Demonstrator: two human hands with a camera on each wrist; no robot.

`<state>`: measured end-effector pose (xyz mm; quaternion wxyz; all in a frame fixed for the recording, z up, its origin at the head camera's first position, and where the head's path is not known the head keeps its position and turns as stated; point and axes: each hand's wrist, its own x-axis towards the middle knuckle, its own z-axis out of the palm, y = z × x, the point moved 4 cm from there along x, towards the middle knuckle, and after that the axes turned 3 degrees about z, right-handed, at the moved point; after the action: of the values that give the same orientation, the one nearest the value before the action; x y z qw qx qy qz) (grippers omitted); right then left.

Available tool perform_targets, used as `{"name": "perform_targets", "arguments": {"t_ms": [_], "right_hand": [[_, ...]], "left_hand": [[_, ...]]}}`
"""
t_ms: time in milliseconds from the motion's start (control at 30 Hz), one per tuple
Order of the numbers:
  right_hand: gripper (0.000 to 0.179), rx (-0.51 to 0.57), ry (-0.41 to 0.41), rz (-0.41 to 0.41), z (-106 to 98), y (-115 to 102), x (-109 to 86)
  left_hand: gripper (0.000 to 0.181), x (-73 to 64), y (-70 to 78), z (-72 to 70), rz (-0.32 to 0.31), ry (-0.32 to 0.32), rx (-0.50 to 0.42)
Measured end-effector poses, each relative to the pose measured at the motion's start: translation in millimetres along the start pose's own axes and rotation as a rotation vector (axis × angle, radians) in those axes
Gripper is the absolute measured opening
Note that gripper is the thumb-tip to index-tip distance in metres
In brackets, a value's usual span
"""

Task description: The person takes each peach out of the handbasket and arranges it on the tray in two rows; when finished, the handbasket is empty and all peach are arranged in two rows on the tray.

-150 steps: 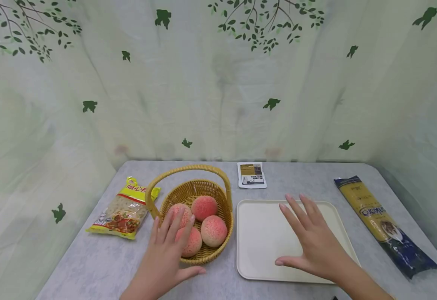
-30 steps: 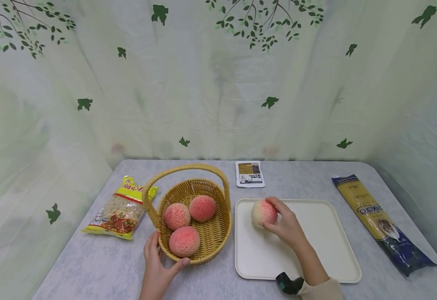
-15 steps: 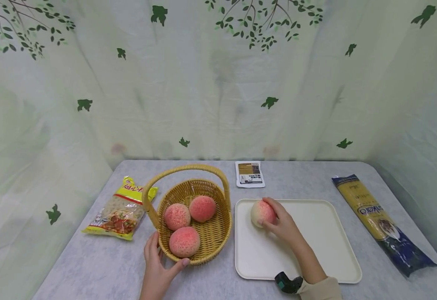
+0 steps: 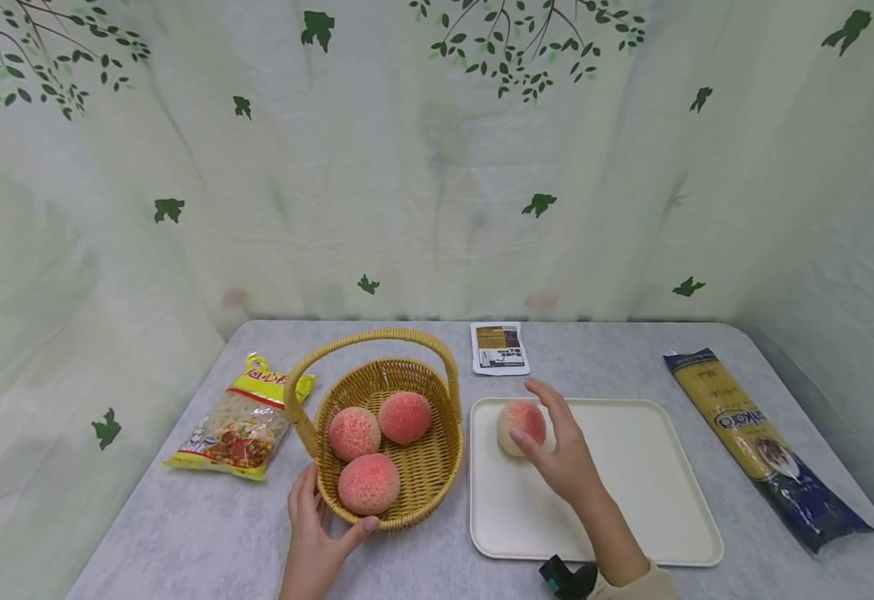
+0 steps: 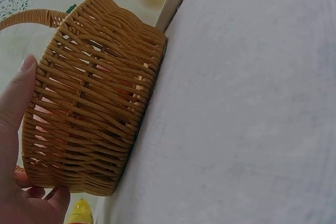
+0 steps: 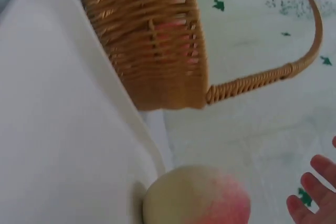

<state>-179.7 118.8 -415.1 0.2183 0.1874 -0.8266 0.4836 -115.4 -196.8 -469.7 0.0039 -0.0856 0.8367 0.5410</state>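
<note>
My left hand [image 4: 312, 533] grips the near left rim of a woven wicker basket [image 4: 432, 483], its thumb along the front edge and its fingers round the left side. Inside the basket lie three pink peaches, one at the back [image 4: 405, 417], one at the left [image 4: 352, 433] and one in front [image 4: 369, 483]. Another peach [image 4: 514, 433] sits at the far left corner of a white tray [image 4: 624, 500]. Just right of this peach is my right hand [image 4: 571, 458], thumb and fingers spread; in the right wrist view its fingertips [image 6: 315, 187] stand apart from the peach.
Left of the basket lies a yellow-and-clear food bag [image 4: 245, 421]. Behind the tray is a small white packet [image 4: 500, 348]. A long gold-and-blue pasta packet [image 4: 762, 450] lies along the right. A leaf-patterned curtain [image 4: 437, 167] hangs behind the grey table [image 4: 204, 533].
Earlier both hands hovered open and all the peaches were in the basket. One peach was moved onto the tray, and my right hand has just let go of it. My left hand took the basket rim.
</note>
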Motion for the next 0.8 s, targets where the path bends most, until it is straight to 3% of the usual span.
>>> {"name": "perform_targets", "arguments": {"t_ms": [100, 233, 533, 800], "right_hand": [[0.065, 0.042, -0.027, -0.104, 9.2, -18.3, 1.1], [0.067, 0.067, -0.138, -0.132, 31.2, -28.3, 0.2], [0.070, 0.108, -0.339, -0.098, 79.2, -40.0, 0.1], [0.071, 0.053, -0.443, -0.085, 104.0, -42.9, -0.3]], "left_hand": [[0.117, -0.1, -0.2, 0.0, 0.000, -0.001, -0.004], [0.116, -0.4, -0.6, 0.3, 0.012, 0.000, -0.012], [0.113, -1.3, -1.3, 0.4, 0.054, 0.016, -0.028], [0.113, -1.7, 0.1, 0.5, 0.045, 0.016, -0.015]]}}
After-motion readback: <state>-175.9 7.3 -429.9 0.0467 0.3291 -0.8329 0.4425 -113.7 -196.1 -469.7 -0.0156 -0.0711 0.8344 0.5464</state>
